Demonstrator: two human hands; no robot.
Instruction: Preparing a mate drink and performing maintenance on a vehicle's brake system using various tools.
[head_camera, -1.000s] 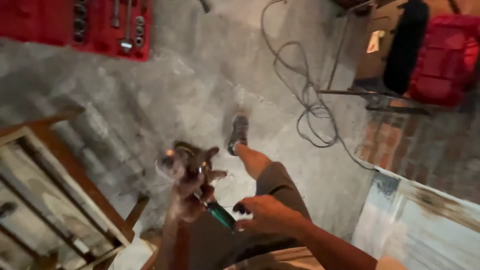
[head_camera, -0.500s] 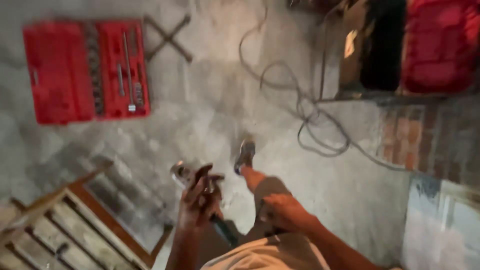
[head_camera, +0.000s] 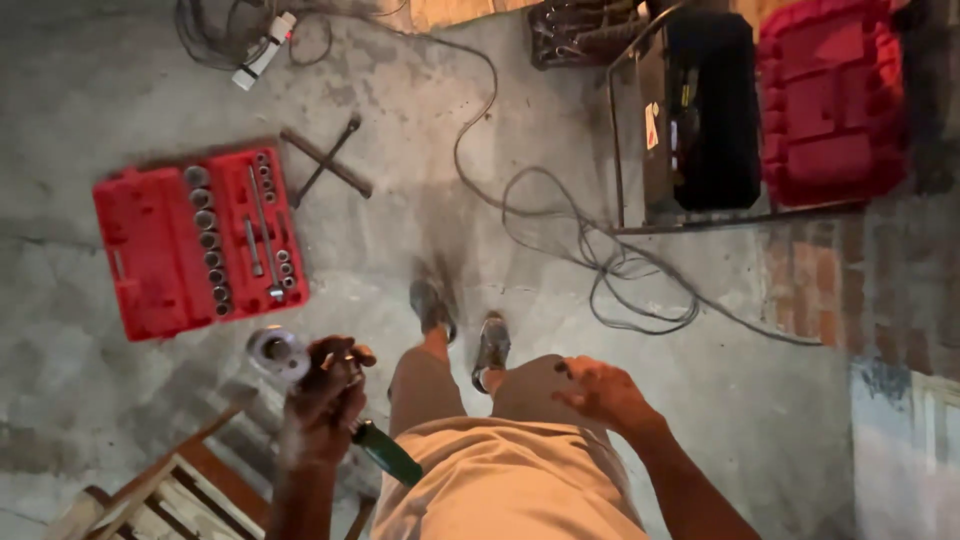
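I stand on a rough grey concrete floor (head_camera: 150, 90), stained and patchy. At its left side an open red socket case (head_camera: 198, 238) lies flat, rows of metal sockets in its right half, and just right of it a cross-shaped lug wrench (head_camera: 326, 163) rests on the concrete. Near the bottom left corner is the slatted wooden frame (head_camera: 170, 490) of some furniture. My left hand (head_camera: 322, 405) is closed around a tool with a green handle (head_camera: 388, 455) and a round metal head (head_camera: 278, 352), held up over the floor beside my left leg. My right hand (head_camera: 603, 392) is empty, fingers spread, by my right thigh. Loose black cables (head_camera: 590, 250) coil ahead of my shoes. Toward the top right a black box (head_camera: 715, 110) sits in a wire frame beside a closed red case (head_camera: 830, 100), with brick paving (head_camera: 820, 270) below.
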